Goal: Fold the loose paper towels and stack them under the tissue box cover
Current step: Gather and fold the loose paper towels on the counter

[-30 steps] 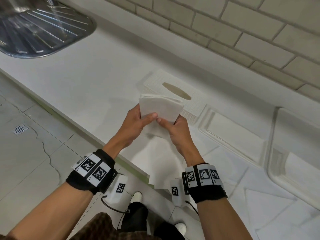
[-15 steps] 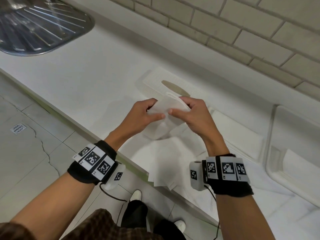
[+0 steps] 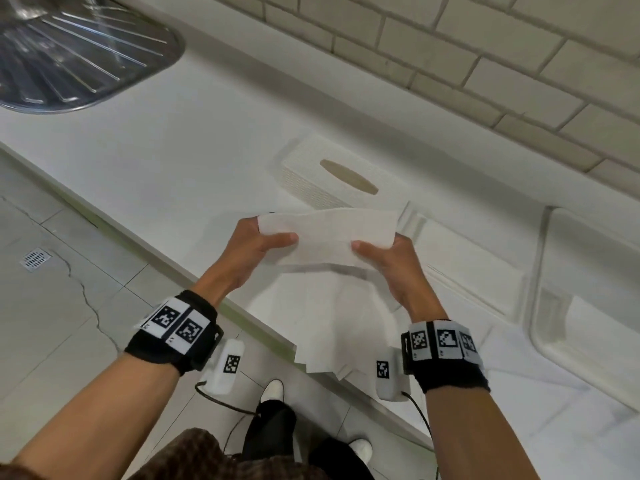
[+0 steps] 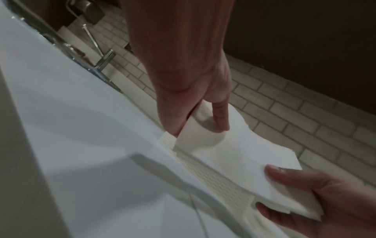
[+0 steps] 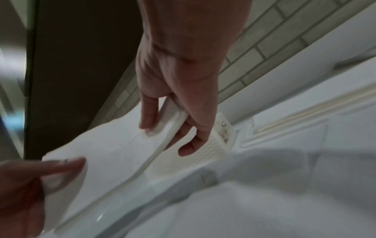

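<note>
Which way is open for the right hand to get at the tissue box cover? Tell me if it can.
Probably yes. The tissue box cover sits just beyond the right hand with nothing between them, but that hand and the left hand both pinch the folded paper towel, which must be released first.

Bare desk (image 3: 180,140) lies left of the tissue box cover (image 3: 343,178) — trays (image 3: 540,306) and the brick wall (image 3: 485,64) crowd right and behind.

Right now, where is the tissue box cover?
In the head view the tissue box cover sits on the white counter near the brick wall, just behind the paper towel held in both hands.
</note>
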Motion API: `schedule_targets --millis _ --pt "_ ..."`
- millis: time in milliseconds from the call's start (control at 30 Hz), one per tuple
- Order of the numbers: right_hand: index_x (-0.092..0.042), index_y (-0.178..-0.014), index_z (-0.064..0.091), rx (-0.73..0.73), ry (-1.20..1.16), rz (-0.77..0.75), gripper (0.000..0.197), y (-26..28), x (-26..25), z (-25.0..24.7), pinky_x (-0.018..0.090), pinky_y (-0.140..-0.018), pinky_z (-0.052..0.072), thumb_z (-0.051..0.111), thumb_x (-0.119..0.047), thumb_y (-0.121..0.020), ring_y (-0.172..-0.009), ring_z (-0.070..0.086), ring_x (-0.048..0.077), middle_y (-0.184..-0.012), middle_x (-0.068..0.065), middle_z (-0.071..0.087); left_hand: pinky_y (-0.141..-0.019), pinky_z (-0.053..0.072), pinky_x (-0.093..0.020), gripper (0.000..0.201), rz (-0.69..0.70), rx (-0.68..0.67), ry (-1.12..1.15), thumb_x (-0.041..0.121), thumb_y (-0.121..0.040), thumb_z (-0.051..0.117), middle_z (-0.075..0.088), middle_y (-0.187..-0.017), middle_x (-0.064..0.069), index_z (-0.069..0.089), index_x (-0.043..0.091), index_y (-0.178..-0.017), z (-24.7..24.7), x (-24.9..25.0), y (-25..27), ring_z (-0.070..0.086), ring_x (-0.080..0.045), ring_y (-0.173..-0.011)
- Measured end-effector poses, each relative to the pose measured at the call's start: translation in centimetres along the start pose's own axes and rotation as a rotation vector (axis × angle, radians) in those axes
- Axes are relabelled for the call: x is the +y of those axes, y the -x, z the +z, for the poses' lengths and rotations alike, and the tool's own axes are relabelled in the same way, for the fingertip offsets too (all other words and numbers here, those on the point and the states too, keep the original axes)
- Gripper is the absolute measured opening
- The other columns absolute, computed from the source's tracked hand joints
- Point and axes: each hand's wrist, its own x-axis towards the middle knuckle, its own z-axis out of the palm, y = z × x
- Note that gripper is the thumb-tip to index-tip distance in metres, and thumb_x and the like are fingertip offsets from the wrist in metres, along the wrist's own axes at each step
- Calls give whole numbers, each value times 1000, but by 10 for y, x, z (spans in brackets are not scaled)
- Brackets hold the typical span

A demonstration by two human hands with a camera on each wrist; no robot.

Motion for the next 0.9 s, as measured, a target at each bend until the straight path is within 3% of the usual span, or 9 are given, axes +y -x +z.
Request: schedule_targets --millis 100,167,300,400,467,567,700,833,900 --pt "-20 -89 70 11 1 0 20 -1 8 7 24 -75 58 78 -6 -76 -78 73 7 -82 -8 75 -68 55 -27 19 66 59 -79 3 -77 76 75 -79 7 71 15 -91 -4 -2 1 70 -13 -75" --pt "-20 -88 70 15 -9 -20 20 -1 11 12 19 -72 57 78 -6 -76 -74 72 3 -81 -8 75 -67 55 -25 19 110 78 -79 0 -77 75 73 -76 8 71 16 -89 -8 -1 2 69 -12 -73" --pt "-10 -107 70 9 -14 11 36 -2 22 21 28 -84 57 80 -5 -73 -91 72 18 -99 4 75 -66 54 -20 30 116 115 -101 -6 -75 73 72 -81 6 71 20 -88 -14 -10 2 66 -12 -77" --pt "-16 -96 71 -6 -35 46 28 0 31 23 37 -85 56 75 2 -75 -89 69 25 -91 4 73 -71 54 -26 30 42 115 -144 -5 -76 72 69 -89 -3 71 22 -89 -17 -23 5 63 -21 -83" --pt "-19 -90 73 -18 -53 31 26 2 32 21 43 -88 54 74 3 -77 -89 67 25 -89 5 72 -73 54 -26 27 51 115 -124 -3 -77 72 70 -91 -4 72 20 -90 -18 -23 8 64 -21 -85" --pt "-21 -88 73 -22 -75 13 29 2 30 18 44 -88 55 74 5 -76 -88 65 23 -87 3 70 -71 53 -20 26 112 95 -106 -6 -77 71 69 -93 -4 71 16 -91 -19 -18 8 63 -16 -85" --pt "-22 -84 73 -35 -87 51 30 5 36 21 48 -94 53 74 6 -75 -91 65 25 -89 3 70 -70 53 -25 31 48 103 -118 -9 -74 71 69 -92 -3 71 18 -89 -19 -22 6 63 -20 -85" --pt "-21 -83 72 -23 -80 30 28 7 34 20 36 -85 53 71 7 -78 -88 62 22 -88 4 67 -63 51 -15 31 73 126 -95 -13 -74 67 68 -83 3 69 16 -83 -17 -23 10 64 -10 -76" --pt "-21 -86 71 -35 -83 31 28 7 35 18 39 -88 54 72 5 -78 -89 62 22 -91 4 66 -64 51 -17 33 72 114 -85 -15 -73 65 67 -84 4 67 17 -83 -19 -25 9 63 -9 -77"
